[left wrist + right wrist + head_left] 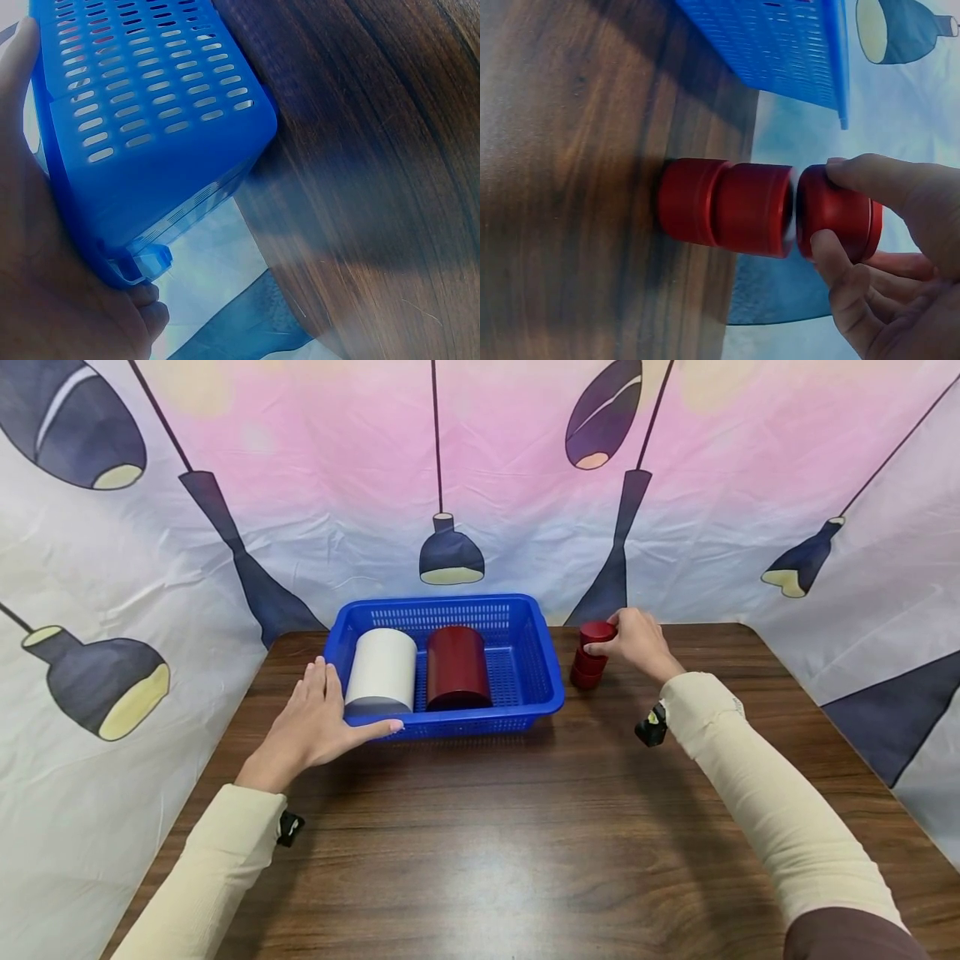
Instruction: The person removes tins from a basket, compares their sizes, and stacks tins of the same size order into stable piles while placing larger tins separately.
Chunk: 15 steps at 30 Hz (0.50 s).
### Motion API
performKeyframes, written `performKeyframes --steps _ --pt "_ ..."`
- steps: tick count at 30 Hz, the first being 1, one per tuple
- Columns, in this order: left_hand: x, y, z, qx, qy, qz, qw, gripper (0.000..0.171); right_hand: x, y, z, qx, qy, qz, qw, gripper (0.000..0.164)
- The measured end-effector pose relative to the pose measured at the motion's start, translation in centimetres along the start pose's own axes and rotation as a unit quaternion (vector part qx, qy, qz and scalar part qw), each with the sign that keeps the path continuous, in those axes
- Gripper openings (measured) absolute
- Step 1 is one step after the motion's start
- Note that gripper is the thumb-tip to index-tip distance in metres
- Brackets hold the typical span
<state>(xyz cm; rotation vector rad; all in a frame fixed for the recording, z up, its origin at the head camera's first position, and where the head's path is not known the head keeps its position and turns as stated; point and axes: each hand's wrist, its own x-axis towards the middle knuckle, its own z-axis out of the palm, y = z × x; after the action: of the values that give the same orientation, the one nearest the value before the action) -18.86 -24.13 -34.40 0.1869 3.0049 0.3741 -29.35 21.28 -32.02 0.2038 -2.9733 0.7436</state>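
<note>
My left hand [311, 720] rests on the near left corner of a blue plastic basket [480, 717], fingers straight along the left rim and thumb along the front rim. Inside the basket lie a white cylinder [382, 667] and a larger dark red cylinder [457, 664], side by side. To the basket's right, my right hand [639, 642] pinches a small red round container [838, 211] between thumb and fingers. Below it stand two similar red containers [726, 206], one on top of the other. A narrow gap shows between the held one and the stack in the right wrist view.
The brown wooden table [480, 843] carries the basket and the stack near its far edge. Right behind hangs a printed cloth [360, 543] with lamp drawings, which also runs along both sides. The basket's right wall [795, 52] stands close to the stack.
</note>
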Motion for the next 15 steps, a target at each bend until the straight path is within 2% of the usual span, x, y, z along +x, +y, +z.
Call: performKeyframes --steps 4,10,15 --pt "0.04 0.04 -0.02 0.000 -0.001 0.001 1.0000 0.140 -0.06 0.41 0.33 0.010 0.005 0.010 1.000 0.062" --pt "0.04 0.05 -0.06 0.001 0.000 0.002 1.0000 0.140 -0.20 0.82 0.58 0.014 0.006 0.009 1.000 0.063" --pt "-0.04 -0.06 0.04 0.003 0.004 0.002 1.0000 0.140 -0.23 0.70 0.53 0.018 -0.005 0.019 1.000 0.068"
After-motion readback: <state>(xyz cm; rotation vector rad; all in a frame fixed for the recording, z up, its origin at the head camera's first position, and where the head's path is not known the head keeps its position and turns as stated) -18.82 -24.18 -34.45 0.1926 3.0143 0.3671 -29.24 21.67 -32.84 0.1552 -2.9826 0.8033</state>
